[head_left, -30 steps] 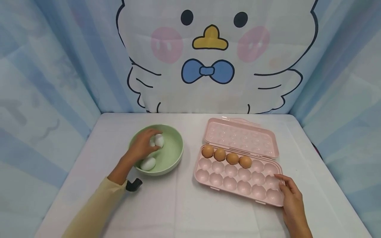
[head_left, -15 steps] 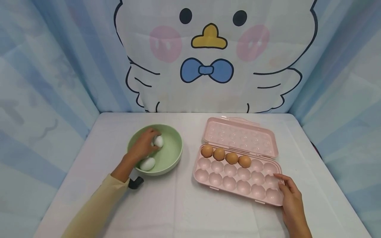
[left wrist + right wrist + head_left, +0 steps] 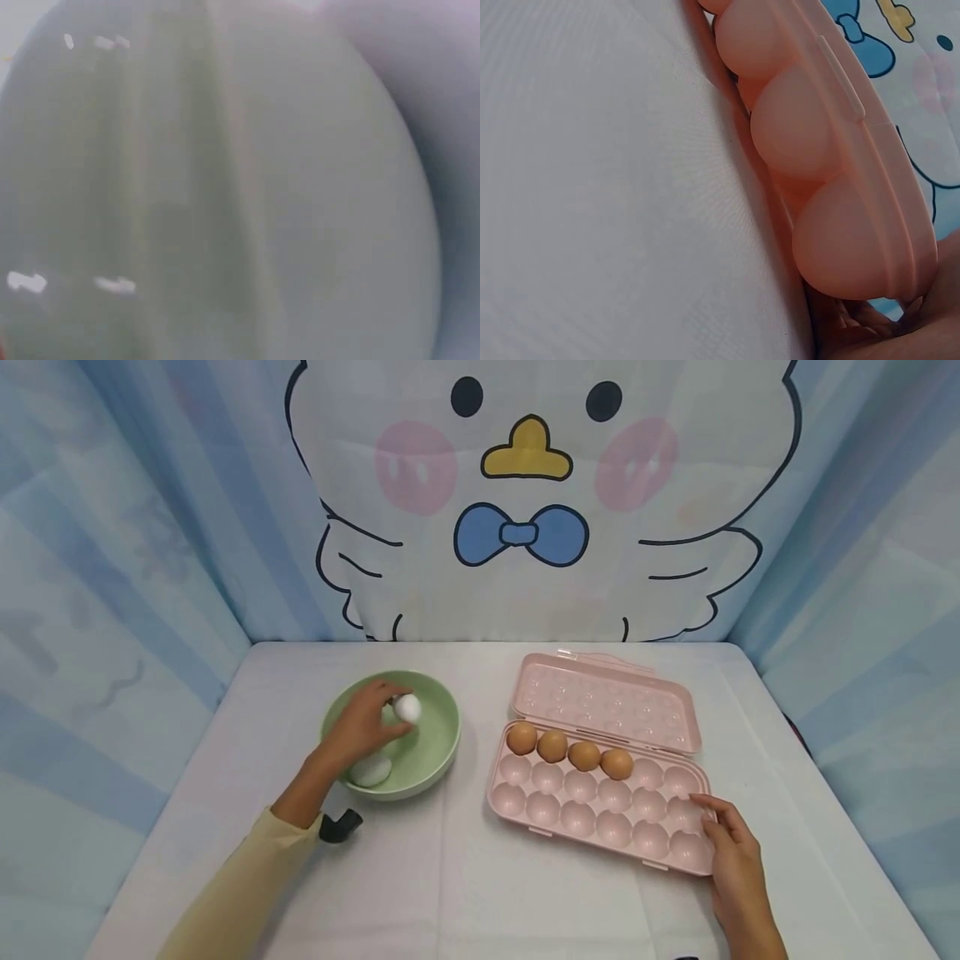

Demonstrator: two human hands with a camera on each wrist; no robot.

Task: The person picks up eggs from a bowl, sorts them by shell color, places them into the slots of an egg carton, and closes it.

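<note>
My left hand [image 3: 366, 722] reaches into a green bowl [image 3: 447, 756] and pinches a white egg [image 3: 408, 708] between thumb and fingers. Another white egg [image 3: 371, 770] lies at the bowl's near left side, partly behind my wrist. The left wrist view holds only the bowl's blurred outer wall [image 3: 337, 187]. On the right, my right hand [image 3: 738, 864] grips the right end of a pink egg carton [image 3: 577, 818], fingertips over its rim. Several brown eggs [image 3: 552, 746] sit side by side in its back row, from the left end. The right wrist view shows the carton's rounded cups [image 3: 840, 232] from the side.
The carton's lid [image 3: 607, 706] lies folded back behind it. A white cloth [image 3: 480, 877] covers the table, with bare cloth between bowl and carton. Blue patterned curtains [image 3: 112, 610] stand along the sides, and a cartoon backdrop [image 3: 517, 593] rises at the back.
The white egg in my left hand has shifted slightly up and right within the bowl and now shows more between thumb and fingers. My right hand and the carton have stayed in place.
</note>
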